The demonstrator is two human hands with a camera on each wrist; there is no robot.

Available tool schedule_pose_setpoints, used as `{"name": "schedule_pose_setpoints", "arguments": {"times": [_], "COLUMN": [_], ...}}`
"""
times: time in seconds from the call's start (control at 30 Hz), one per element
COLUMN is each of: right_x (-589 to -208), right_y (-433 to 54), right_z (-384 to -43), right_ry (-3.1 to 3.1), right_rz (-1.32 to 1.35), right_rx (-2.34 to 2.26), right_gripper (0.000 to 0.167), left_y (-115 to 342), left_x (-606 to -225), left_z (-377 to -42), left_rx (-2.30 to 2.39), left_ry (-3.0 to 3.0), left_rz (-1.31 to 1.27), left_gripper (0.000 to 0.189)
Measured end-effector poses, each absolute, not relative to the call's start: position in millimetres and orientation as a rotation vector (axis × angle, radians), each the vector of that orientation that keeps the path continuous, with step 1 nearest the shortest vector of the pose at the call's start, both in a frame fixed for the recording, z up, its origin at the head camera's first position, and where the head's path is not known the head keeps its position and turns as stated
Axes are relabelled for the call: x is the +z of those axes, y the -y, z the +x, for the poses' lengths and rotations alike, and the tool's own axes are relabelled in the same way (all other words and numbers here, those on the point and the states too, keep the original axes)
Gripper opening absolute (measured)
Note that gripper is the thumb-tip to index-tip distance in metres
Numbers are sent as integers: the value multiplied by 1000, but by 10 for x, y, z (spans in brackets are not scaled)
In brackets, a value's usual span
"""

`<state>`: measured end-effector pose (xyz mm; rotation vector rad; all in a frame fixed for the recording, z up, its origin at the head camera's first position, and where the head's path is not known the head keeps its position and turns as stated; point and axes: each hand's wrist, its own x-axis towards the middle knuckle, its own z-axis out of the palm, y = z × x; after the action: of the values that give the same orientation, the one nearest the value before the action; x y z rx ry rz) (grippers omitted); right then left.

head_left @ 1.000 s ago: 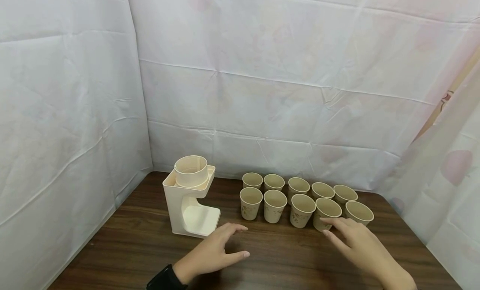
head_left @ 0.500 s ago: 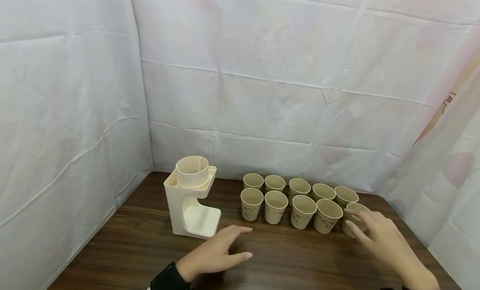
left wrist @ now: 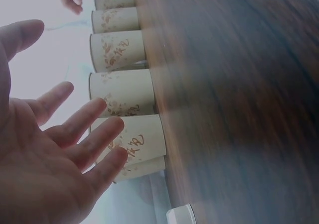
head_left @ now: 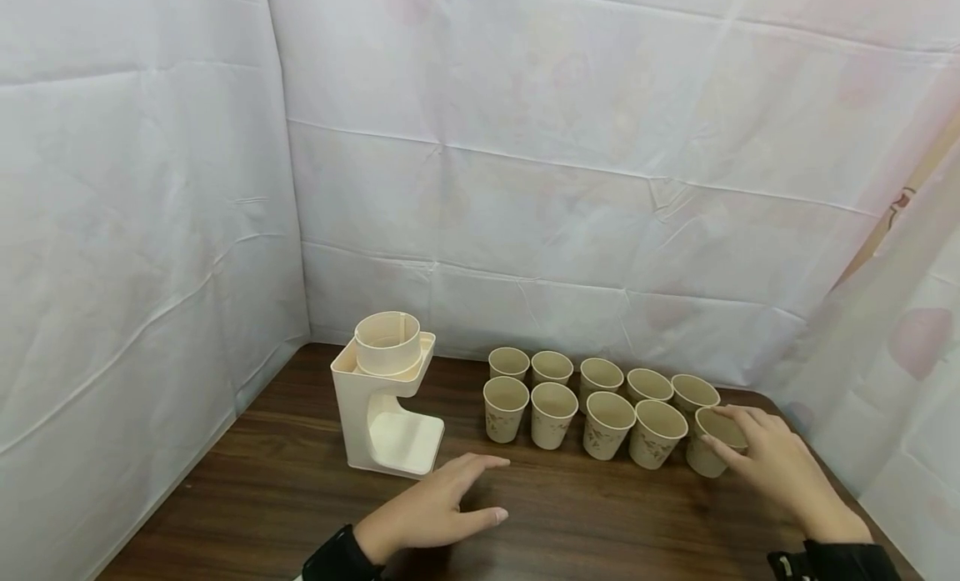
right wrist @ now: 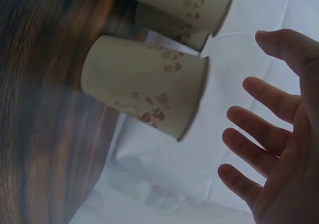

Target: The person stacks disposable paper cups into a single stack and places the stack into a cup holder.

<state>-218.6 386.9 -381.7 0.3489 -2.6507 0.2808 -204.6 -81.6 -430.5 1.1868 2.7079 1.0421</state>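
Two rows of beige paper cups with a brown leaf print stand mouth up on the table. My right hand (head_left: pixel 772 460) is at the rim of the rightmost front paper cup (head_left: pixel 705 458), its thumb and fingers spread. In the right wrist view that paper cup (right wrist: pixel 144 87) shows apart from the spread fingers (right wrist: pixel 259 129). My left hand (head_left: pixel 431 506) hovers over the table in front of the cream dispenser-like stand (head_left: pixel 352 418), fingers loosely extended and holding nothing. The left wrist view has the open palm before the front-row cups (left wrist: pixel 122 92).
On top of the stand sits a round cream cup-shaped piece (head_left: pixel 387 356); a flat base (head_left: pixel 408 442) juts out at its foot. White cloth (head_left: pixel 525 189) hangs behind and on both sides of the dark wooden table (head_left: pixel 570 523).
My right hand has moved right, from the second front cup from the right to the rightmost front one. My left hand has barely shifted. The cups stay in place.
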Motion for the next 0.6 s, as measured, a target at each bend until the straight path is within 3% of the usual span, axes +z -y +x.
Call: {"name": "schedule_pose_setpoints", "arguments": {"times": [0.23,0.6], "right_x": [-3856,-3961], "right_y": [-3975,-4023], "right_z": [-2295,-2416], "right_ry": [2825,2865], "right_rz": [295,311], "right_rx": [342,319], "right_gripper": [63,59], "left_y": [782,788], "left_x": [-4308,-4317], "left_z": [-2066,-2069], "left_rx": [1052,1070], "left_ry": [-2652,-2603], "left_rz": [1206,1205], "left_gripper": [61,57]}}
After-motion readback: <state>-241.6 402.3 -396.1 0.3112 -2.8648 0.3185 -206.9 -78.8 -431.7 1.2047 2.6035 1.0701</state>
